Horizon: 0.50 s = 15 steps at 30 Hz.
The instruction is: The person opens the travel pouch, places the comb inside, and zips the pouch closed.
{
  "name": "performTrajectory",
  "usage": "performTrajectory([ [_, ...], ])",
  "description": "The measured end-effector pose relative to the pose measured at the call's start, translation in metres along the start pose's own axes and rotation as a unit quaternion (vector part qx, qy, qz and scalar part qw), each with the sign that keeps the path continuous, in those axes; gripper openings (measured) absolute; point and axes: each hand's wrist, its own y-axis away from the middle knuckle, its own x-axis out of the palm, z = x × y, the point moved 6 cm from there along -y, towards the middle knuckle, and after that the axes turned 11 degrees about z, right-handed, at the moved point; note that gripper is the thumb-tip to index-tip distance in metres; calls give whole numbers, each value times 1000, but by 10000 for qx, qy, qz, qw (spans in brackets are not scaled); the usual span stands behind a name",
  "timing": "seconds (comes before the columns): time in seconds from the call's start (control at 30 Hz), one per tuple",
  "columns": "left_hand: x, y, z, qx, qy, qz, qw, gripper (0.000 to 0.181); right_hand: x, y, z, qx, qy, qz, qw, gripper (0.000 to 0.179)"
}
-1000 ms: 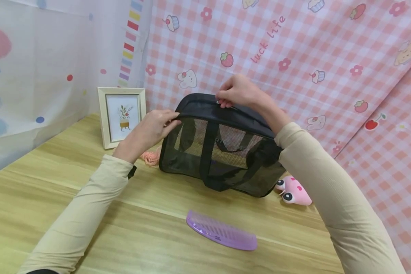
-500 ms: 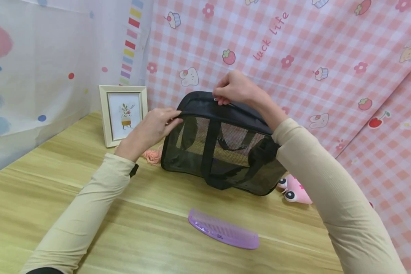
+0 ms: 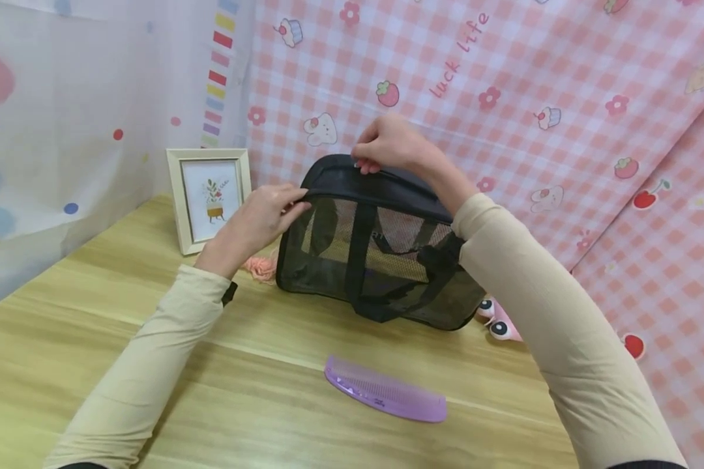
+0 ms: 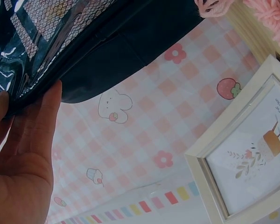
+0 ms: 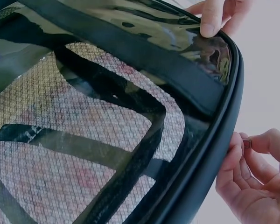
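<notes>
A black see-through mesh bag (image 3: pixel 322 260) with dark straps stands upright on the table. Its upper left edge is pinched between the thumb and fingers of my left hand (image 3: pixel 264 215); the left wrist view shows that hand (image 4: pixel 25 158) gripping the dark border. At the top of the bag my right hand (image 3: pixel 396 143) pinches a small metal zipper pull (image 5: pixel 247 143), seen best in the right wrist view. In front of the bag a purple comb (image 3: pixel 387 391) lies flat on the table, apart from both hands.
A cream picture frame (image 3: pixel 208 198) stands left of the bag. Pink yarn (image 3: pixel 262 268) lies by the bag's left side. A pink plush toy with big eyes (image 3: pixel 498 322) sits to the right, partly behind my sleeve. Patterned cloth (image 3: pixel 328 78) hangs behind the wooden table (image 3: pixel 229 391).
My right hand has moved left along the bag's top with the zipper pull. My left hand keeps its hold on the bag's edge, and the comb lies where it was.
</notes>
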Motion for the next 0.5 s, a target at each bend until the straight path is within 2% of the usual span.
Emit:
performTrajectory([
  [0.23, 0, -7, -5, 56, 167, -68, 9998, 25, 1, 0, 3, -92, -157, -106, 9998, 23],
  [0.5, -1, -4, -5, 184, 134, -235, 9995, 17, 13, -3, 9, -466, -338, -82, 9983, 20],
])
